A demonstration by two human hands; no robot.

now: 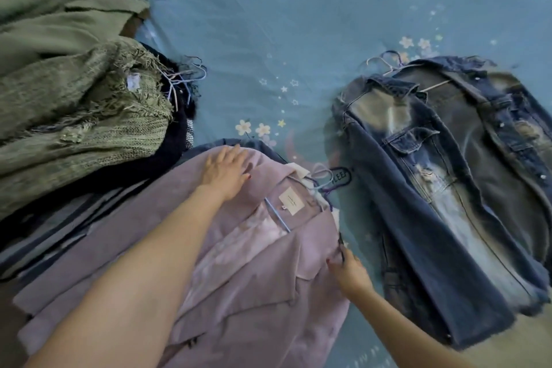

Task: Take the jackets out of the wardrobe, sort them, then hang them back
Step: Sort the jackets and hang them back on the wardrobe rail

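the pile of green jackets (68,92) runs off the left edge of the bed sheet (268,24), burying darker clothes; only their wire hooks (182,81) poke out. the lilac jacket (239,278), on a blue hanger (277,215), lies near the sheet's near edge, its label (290,200) too small to read. the left hand (225,170) rests flat on its shoulder, fingers straight. the right hand (348,270) pinches its right edge. the denim jacket (442,188) lies apart, toward the right edge.
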